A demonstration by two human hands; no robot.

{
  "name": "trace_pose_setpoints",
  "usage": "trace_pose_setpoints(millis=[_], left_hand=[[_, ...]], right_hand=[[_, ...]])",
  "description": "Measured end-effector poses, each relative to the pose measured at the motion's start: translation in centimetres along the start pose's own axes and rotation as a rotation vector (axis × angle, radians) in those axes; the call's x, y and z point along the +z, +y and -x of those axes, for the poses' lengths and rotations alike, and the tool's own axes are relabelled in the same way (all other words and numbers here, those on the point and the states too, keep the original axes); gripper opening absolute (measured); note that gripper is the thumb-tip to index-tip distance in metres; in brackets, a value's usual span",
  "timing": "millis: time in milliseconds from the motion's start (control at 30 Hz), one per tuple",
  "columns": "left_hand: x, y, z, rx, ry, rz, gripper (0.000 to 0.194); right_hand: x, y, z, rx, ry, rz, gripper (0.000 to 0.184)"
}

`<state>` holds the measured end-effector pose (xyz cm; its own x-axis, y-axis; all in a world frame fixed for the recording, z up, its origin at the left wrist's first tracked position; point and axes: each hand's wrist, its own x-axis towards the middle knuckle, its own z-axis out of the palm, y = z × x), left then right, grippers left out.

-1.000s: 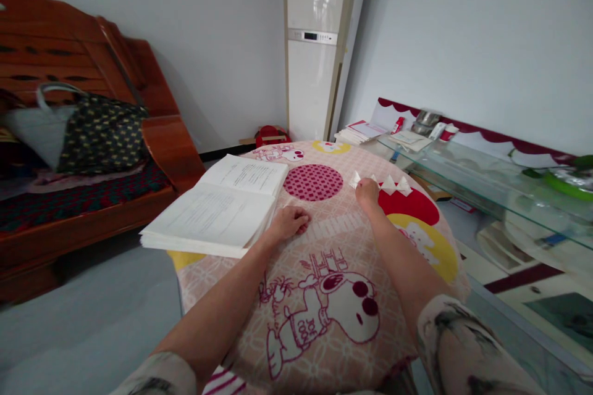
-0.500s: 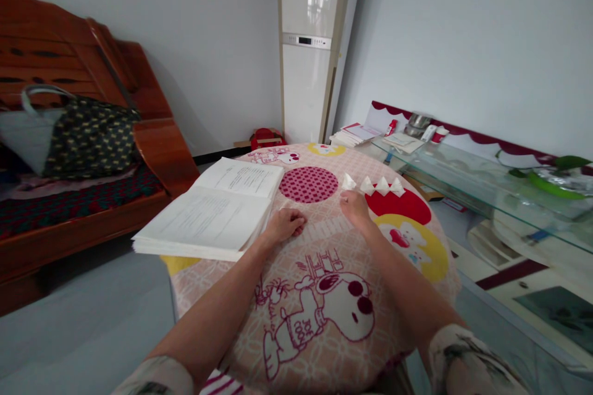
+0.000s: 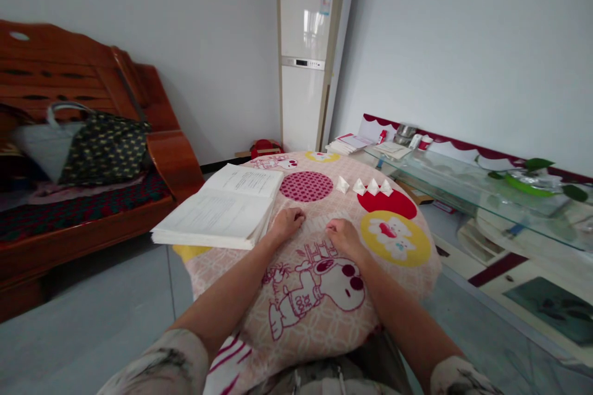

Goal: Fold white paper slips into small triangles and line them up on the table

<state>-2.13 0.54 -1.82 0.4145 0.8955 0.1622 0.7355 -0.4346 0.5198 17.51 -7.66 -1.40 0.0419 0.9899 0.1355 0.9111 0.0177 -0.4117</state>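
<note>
My left hand (image 3: 288, 222) rests on the patterned tablecloth (image 3: 319, 333), loosely curled, and nothing shows in its fingers. Just left of it lies a thick open book (image 3: 217, 207) with printed pages. My right hand (image 3: 341, 236) is on the cloth too, its fingers curled in and nothing visible in them. Beyond it, a small white folded-paper pyramid (image 3: 342, 184) stands apart from several similar paper pyramids (image 3: 373, 187) in a row near the red circle on the cloth. Neither hand touches the paper pieces.
A glass-topped cabinet (image 3: 445, 179) runs along the right, with papers, a red-and-white cup (image 3: 425, 143) and a plant on it. At left is a wooden bench (image 3: 173, 160) holding bags. A tall white appliance (image 3: 301, 99) stands at the back corner.
My right hand has drawn back towards me and left, away from the paper pyramids. The left hand stays by the book. The camera view has tilted up a little.
</note>
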Motion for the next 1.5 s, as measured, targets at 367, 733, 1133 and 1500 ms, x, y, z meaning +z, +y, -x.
trace_pose_setpoints(millis=[367,733,1133,1500], left_hand=[[0.4,-0.2,0.5,0.001,0.027,0.038,0.021],[1.0,-0.7,0.2,0.013,0.035,0.060,0.019],[0.9,-0.9,0.4,0.023,0.007,0.102,0.020],[0.9,-1.1,0.3,0.047,-0.004,0.126,0.019]], right_hand=[[-0.5,2.8,-2.1,0.101,0.129,-0.039,0.023],[-0.3,4.6,-5.7,0.194,0.241,-0.104,0.029],[-1.3,7.8,-12.2,0.281,0.332,-0.118,0.044],[-0.8,7.7,-14.6,0.270,0.305,-0.022,0.028]])
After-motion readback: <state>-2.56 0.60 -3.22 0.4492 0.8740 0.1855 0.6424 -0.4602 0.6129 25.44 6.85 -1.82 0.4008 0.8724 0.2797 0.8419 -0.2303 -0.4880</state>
